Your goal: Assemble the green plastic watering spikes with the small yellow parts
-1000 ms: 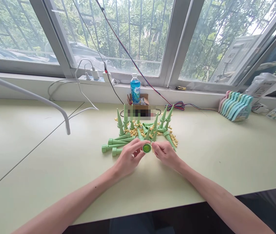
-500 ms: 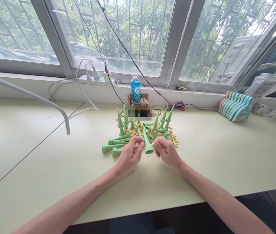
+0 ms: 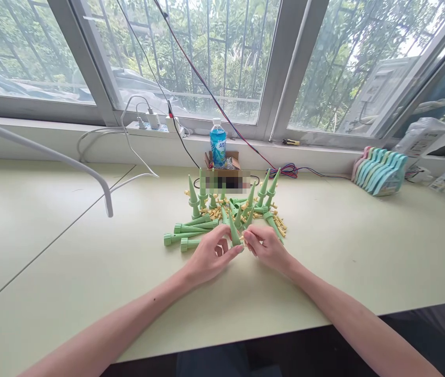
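Note:
My left hand is closed around the wide lower end of a hollow green watering spike, its thumb across the base and the pointed tip upward. Facing it from the other side, my right hand pinches a small yellow valve piece against the spike's side. My fingers hide most of that piece, so how far it sits in the spike cannot be seen. Just beyond my hands stand several upright green spikes with collars and yellow pieces. Capped green spikes lie to the left, near my left hand.
Loose yellow pieces are heaped among the spikes. Behind them are a small cardboard box and a blue bottle. A white lamp arm reaches over the left side. Pastel plastic items stand at the far right.
The spike in my left hand has tipped more upright, its open base no longer facing me. My left thumb has moved across its base. My right hand stays beside it with the yellow piece.

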{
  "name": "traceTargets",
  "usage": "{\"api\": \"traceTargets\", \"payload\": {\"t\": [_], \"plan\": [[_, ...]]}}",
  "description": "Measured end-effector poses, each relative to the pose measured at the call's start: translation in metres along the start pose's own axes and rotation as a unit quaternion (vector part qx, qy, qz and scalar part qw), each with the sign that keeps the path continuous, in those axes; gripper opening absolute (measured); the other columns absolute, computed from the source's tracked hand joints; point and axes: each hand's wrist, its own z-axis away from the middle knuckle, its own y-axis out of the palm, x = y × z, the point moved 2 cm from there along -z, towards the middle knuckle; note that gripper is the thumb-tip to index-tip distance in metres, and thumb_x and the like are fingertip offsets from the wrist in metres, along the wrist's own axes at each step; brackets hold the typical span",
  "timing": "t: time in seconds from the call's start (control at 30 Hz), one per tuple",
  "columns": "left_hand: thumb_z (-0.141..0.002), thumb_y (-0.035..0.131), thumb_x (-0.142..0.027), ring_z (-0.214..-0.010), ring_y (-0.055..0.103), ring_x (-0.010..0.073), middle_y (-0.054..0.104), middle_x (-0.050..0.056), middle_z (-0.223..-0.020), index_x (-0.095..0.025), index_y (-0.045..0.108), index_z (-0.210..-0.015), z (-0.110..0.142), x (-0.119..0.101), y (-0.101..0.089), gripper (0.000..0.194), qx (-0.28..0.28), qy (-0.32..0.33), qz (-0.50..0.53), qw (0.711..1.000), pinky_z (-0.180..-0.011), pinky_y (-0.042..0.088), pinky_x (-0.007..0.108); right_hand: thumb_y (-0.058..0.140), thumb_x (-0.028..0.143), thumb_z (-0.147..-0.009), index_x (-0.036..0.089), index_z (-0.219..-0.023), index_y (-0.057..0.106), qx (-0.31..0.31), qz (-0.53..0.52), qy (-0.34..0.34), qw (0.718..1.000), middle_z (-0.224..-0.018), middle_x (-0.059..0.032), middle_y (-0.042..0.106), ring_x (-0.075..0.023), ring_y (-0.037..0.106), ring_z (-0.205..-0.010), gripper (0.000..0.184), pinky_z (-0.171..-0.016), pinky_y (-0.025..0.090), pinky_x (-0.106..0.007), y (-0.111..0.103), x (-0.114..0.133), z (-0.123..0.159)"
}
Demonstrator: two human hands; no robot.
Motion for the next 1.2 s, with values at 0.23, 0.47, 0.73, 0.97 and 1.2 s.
{"api": "traceTargets", "payload": {"t": [0.23,0.47,0.73,0.97,1.2], "plan": [[-0.095,0.057,-0.028,-0.062,0.053,0.0058,0.050,0.003,-0.100,-0.020,0.060,-0.103,0.000,0.003,0.001,0.011,-0.029,0.078,-0.040,0.996,-0.050,0.049,0.018,0.039,0.044,-0.104,0.020,-0.060,0.036,0.004,-0.025,0.024,0.999,-0.052,0.0044,0.037,-0.0092,0.033,-0.047,0.050,-0.048,0.030,-0.025,0.003,-0.004,0.000],[-0.094,0.059,-0.028,-0.060,0.052,0.0053,0.050,0.004,-0.105,-0.021,0.063,-0.104,0.000,0.002,0.002,0.013,-0.055,0.083,-0.057,0.993,-0.052,0.052,0.021,0.040,0.045,-0.103,0.020,-0.057,0.036,-0.005,-0.016,0.028,0.999,-0.050,0.0043,0.037,-0.0093,0.034,-0.046,0.052,-0.048,0.030,-0.026,0.002,-0.002,-0.001],[-0.094,0.056,-0.037,-0.062,0.057,0.0088,0.056,0.004,-0.104,-0.021,0.054,-0.118,-0.001,0.000,-0.002,0.029,-0.105,-0.021,0.010,0.994,-0.053,0.052,0.023,0.043,0.046,-0.103,0.019,-0.071,0.056,-0.052,0.002,0.032,0.998,-0.052,0.0032,0.049,-0.0111,0.045,-0.047,0.044,-0.053,0.037,-0.026,-0.004,0.004,0.000],[-0.098,0.044,-0.053,-0.055,0.055,0.0115,0.052,-0.001,-0.068,-0.016,0.060,-0.084,-0.004,0.009,-0.004,0.043,-0.049,-0.083,0.103,0.990,-0.058,0.051,0.026,0.048,0.046,-0.101,0.017,-0.081,0.061,-0.047,-0.008,0.023,0.999,-0.062,0.0025,0.052,-0.0096,0.049,-0.045,0.037,-0.050,0.039,-0.024,-0.003,0.004,0.000],[-0.090,0.059,-0.054,-0.066,0.053,0.0120,0.046,0.000,-0.078,-0.016,0.056,-0.072,-0.004,0.000,-0.002,0.042,-0.010,-0.076,0.087,0.993,-0.056,0.052,0.024,0.047,0.047,-0.101,0.018,-0.078,0.060,-0.036,0.020,0.002,0.999,-0.065,0.0002,0.052,-0.0110,0.049,-0.052,0.040,-0.052,0.040,-0.025,-0.003,0.004,-0.002]]}}
